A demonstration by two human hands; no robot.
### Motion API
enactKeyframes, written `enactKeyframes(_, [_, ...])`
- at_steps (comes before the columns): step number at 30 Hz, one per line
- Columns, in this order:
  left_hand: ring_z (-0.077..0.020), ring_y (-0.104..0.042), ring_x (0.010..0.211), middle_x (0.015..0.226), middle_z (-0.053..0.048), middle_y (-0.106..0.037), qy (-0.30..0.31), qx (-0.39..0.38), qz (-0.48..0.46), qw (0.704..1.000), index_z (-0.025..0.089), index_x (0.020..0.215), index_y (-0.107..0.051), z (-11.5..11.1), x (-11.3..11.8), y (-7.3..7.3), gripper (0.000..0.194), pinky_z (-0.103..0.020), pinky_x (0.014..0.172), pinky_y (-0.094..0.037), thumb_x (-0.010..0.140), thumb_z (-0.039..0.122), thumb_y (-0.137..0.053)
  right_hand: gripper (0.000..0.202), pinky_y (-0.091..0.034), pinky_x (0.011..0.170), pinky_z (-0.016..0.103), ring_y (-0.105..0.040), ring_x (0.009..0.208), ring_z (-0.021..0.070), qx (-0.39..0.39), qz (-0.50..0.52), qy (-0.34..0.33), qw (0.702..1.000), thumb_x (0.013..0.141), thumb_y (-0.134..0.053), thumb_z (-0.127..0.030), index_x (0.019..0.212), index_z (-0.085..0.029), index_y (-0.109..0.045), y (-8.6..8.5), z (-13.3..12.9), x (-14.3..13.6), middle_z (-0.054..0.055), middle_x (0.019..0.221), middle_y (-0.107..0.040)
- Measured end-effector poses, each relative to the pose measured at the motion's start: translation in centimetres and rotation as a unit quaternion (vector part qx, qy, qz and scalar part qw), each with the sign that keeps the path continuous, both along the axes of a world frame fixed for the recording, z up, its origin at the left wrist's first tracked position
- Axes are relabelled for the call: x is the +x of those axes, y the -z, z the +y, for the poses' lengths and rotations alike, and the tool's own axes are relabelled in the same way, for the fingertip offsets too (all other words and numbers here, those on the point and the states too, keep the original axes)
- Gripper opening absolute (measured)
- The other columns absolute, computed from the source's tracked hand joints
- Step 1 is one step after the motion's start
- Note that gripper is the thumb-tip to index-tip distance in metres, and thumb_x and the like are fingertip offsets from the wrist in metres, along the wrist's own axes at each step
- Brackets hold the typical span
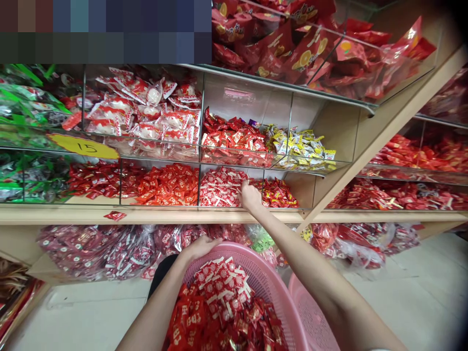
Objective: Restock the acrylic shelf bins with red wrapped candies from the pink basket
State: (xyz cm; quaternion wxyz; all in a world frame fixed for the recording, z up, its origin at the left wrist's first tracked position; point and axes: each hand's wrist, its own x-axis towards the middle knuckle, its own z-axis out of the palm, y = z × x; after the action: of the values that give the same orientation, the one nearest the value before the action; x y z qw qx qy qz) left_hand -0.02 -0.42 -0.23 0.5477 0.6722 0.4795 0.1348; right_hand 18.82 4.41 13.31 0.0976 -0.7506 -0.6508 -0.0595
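Note:
A pink plastic basket [294, 319] is in front of me, with red wrapped candies [190, 312] in it and a heap of red-and-white wrapped candies [224, 282] towards its far side. My left hand [200, 247] grips the basket's far left rim. Stretched forward, my right hand [251, 196] is at the lower shelf, its fingers curled closed at the right edge of the bin of red-and-white candies [221, 187]. What those fingers hold, if anything, is hidden. Just right of that hand lie darker red candies with yellow marks [280, 194].
Clear dividers split the shelves into bins. Orange-red candies [170, 185] lie left, yellow-and-white ones [302, 146] above right. A yellow tag [84, 146] reads 15. One loose candy [114, 215] lies on the ledge [54, 214]. Bagged candies [80, 248] sit below; another pink basket [307, 307] stands right.

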Motion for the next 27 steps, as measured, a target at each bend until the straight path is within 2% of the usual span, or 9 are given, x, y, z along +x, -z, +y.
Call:
enactKeyframes(5, [-0.0072, -0.026, 0.04, 0.04, 0.006, -0.03, -0.003, -0.011, 0.008, 1.0, 0.017, 0.048, -0.043, -0.3, 0.0, -0.5, 0.055, -0.024, 0.044, -0.017, 0.055, 0.071, -0.05, 0.036, -0.041, 0.071, 0.031, -0.057, 0.093, 0.0242, -0.021, 0.011, 0.015, 1.0, 0.08, -0.036, -0.008, 0.116, -0.01, -0.033, 0.3, 0.3, -0.2, 0.017, 0.093, -0.06])
enactKeyframes(10, [-0.0069, -0.024, 0.039, 0.04, 0.006, -0.03, -0.008, -0.012, 0.003, 1.0, 0.017, 0.047, -0.042, -0.5, 0.1, -0.8, 0.055, -0.024, 0.043, -0.016, 0.058, 0.071, -0.048, 0.031, -0.04, 0.066, 0.03, -0.058, 0.085, 0.0244, -0.001, 0.026, 0.008, 1.0, 0.079, -0.041, -0.015, 0.11, -0.014, -0.036, -0.7, -1.0, -0.1, 0.015, 0.091, -0.06])
enactKeyframes(14, [-0.0073, -0.026, 0.039, 0.04, 0.005, -0.033, -0.005, -0.003, -0.005, 1.0, 0.016, 0.049, -0.047, -0.5, 0.0, -0.7, 0.058, -0.024, 0.044, -0.017, 0.059, 0.073, -0.045, 0.024, -0.037, 0.061, 0.028, -0.057, 0.075, 0.022, 0.054, 0.044, -0.033, 0.997, 0.077, -0.041, -0.019, 0.101, -0.016, -0.041, -2.1, -3.9, 0.5, 0.01, 0.082, -0.06])
enactKeyframes(17, [-0.0084, -0.03, 0.041, 0.042, 0.004, -0.039, -0.002, -0.008, -0.015, 1.0, 0.014, 0.054, -0.054, -0.6, 0.0, -0.7, 0.06, -0.024, 0.045, -0.02, 0.059, 0.073, -0.045, 0.02, -0.036, 0.06, 0.025, -0.055, 0.067, 0.0172, 0.096, 0.104, -0.11, 0.984, 0.077, -0.041, -0.021, 0.097, -0.018, -0.041, -2.9, -7.3, 1.1, 0.004, 0.076, -0.058])
enactKeyframes(19, [-0.0085, -0.03, 0.041, 0.043, 0.003, -0.041, -0.001, -0.013, -0.017, 1.0, 0.013, 0.057, -0.056, -0.7, 0.0, -0.6, 0.061, -0.024, 0.045, -0.02, 0.06, 0.073, -0.044, 0.015, -0.036, 0.06, 0.024, -0.052, 0.065, 0.0141, 0.109, 0.167, -0.17, 0.965, 0.078, -0.04, -0.023, 0.093, -0.019, -0.04, -2.8, -9.8, 1.4, 0.001, 0.075, -0.056])
enactKeyframes(22, [-0.0075, -0.027, 0.04, 0.043, 0.003, -0.04, 0.0, -0.006, -0.017, 1.0, 0.013, 0.056, -0.056, -0.6, 0.1, -0.5, 0.06, -0.024, 0.044, -0.018, 0.061, 0.071, -0.044, 0.013, -0.037, 0.06, 0.023, -0.05, 0.064, 0.0115, 0.066, 0.279, -0.23, 0.93, 0.077, -0.041, -0.023, 0.089, -0.021, -0.038, -1.0, -13.4, 1.5, -0.001, 0.074, -0.053])
enactKeyframes(25, [-0.0069, -0.024, 0.042, 0.043, 0.005, -0.034, -0.008, 0.013, -0.01, 1.0, 0.014, 0.053, -0.052, -0.4, 0.2, -0.3, 0.058, -0.024, 0.044, -0.016, 0.06, 0.071, -0.046, 0.015, -0.039, 0.059, 0.022, -0.049, 0.064, 0.0108, -0.046, 0.391, -0.262, 0.881, 0.075, -0.045, -0.019, 0.087, -0.021, -0.037, 3.1, -16.0, 1.2, -0.002, 0.073, -0.051])
enactKeyframes(27, [-0.0069, -0.024, 0.043, 0.043, 0.006, -0.031, -0.014, 0.019, -0.003, 1.0, 0.014, 0.052, -0.05, -0.4, 0.3, -0.1, 0.057, -0.024, 0.045, -0.016, 0.059, 0.071, -0.046, 0.015, -0.038, 0.056, 0.022, -0.047, 0.063, 0.0104, -0.12, 0.448, -0.261, 0.847, 0.074, -0.047, -0.018, 0.085, -0.021, -0.037, 6.2, -17.4, 0.7, -0.003, 0.071, -0.049])
